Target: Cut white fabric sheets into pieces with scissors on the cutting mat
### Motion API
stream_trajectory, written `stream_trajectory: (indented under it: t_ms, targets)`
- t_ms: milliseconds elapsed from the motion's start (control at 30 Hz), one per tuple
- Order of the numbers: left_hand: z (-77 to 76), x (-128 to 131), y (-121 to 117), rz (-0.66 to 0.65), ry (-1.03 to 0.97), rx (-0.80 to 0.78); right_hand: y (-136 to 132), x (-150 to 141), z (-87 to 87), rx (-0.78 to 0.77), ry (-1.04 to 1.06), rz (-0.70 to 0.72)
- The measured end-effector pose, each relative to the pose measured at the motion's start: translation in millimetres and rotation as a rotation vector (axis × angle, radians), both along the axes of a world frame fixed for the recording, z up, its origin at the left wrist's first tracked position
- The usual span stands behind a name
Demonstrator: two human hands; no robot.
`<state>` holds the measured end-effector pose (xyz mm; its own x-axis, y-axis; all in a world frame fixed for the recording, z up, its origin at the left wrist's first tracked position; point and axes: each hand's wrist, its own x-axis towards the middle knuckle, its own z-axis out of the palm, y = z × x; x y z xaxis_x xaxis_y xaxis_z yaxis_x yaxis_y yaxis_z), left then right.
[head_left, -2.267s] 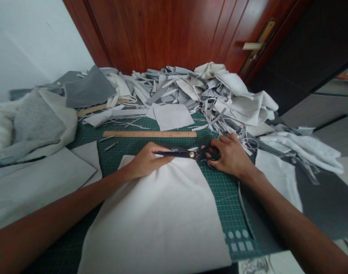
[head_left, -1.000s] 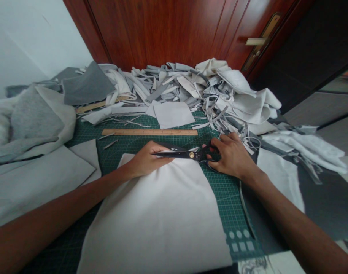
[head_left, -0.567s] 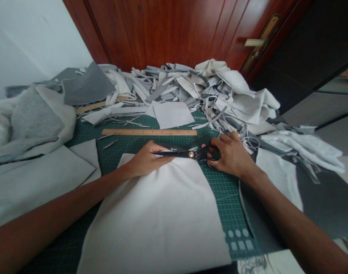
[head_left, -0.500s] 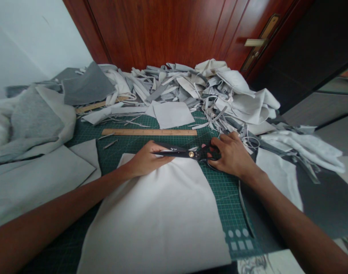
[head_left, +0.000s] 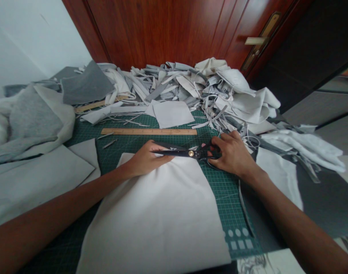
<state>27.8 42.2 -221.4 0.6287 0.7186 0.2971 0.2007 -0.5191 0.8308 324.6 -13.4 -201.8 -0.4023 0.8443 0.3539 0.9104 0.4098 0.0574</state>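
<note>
From the head view, I see the left hand (head_left: pixel 148 160) pinching the far edge of a big white cloth (head_left: pixel 162 220), thumb and fingers closed on it. The right hand (head_left: pixel 232 154) is wrapped around the handles of black scissors (head_left: pixel 191 153), fingers through the loops, the blades lying across that edge and reaching the left hand. The cloth spreads over a green cutting mat (head_left: pixel 228 198) towards the wearer. Beyond the scissors lies a wooden ruler (head_left: pixel 149 131), and behind it a heap of grey and white scraps (head_left: pixel 174 83).
</note>
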Motion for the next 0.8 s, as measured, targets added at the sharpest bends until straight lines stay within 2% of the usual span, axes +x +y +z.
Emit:
stream_trajectory:
  t_ms: [467, 800]
  targets:
    - [-2.7, 0.6, 0.9, 0.027, -0.03, 0.077, 1.6, 2.2, -1.5, 0.057, 0.01, 0.025]
    - [-2.4, 1.2, 0.7, 0.027, -0.03, -0.003, 2.7, 2.6, -3.4, 0.085, 0.029, 0.037]
